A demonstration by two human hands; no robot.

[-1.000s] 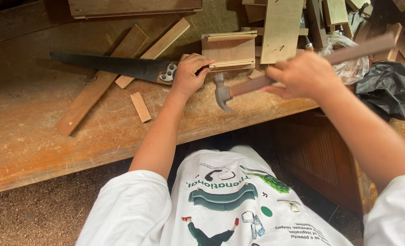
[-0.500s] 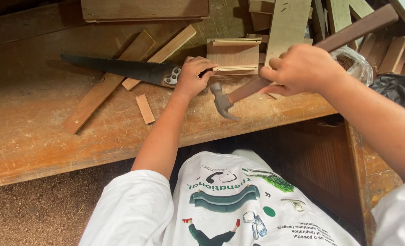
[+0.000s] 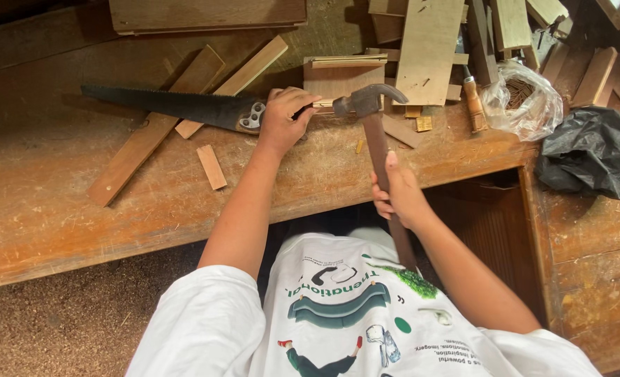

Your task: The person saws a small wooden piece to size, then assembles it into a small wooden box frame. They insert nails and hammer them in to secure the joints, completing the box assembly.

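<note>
Fig.: nailing at the bench, head view. R hand (image 3: 397, 195) is wrapped shut around the lower part of the wooden handle of a claw hammer (image 3: 374, 132), thumb laid up along the shaft. L hand (image 3: 284, 119) is pressed against the near edge of a small wooden box-like piece (image 3: 338, 78), fingers curled together, prob. pinching a nail; the nail itself is too small to make out.

Position: hammer head sits just at the near face of the wooden piece, beside the L fingertips, over the workbench (image 3: 58, 209).

Axis/orientation: hammer's long axis runs near-to-far, handle toward the person's body, head at the far end. Striking face points L, toward the held fingers; claw curves off to the R.

Technique (judgement): grip low on the handle gives swing, but w/ fingers this close, start w/ light taps, face square to the nail, then pull the L hand clear before full blows. Piece should be braced so it doesn't slide.

Also shown: handsaw (image 3: 177, 106) lying flat to the L, blade pointing L, handle under the L hand; clear bag (image 3: 526, 105) of small parts at R.
</note>
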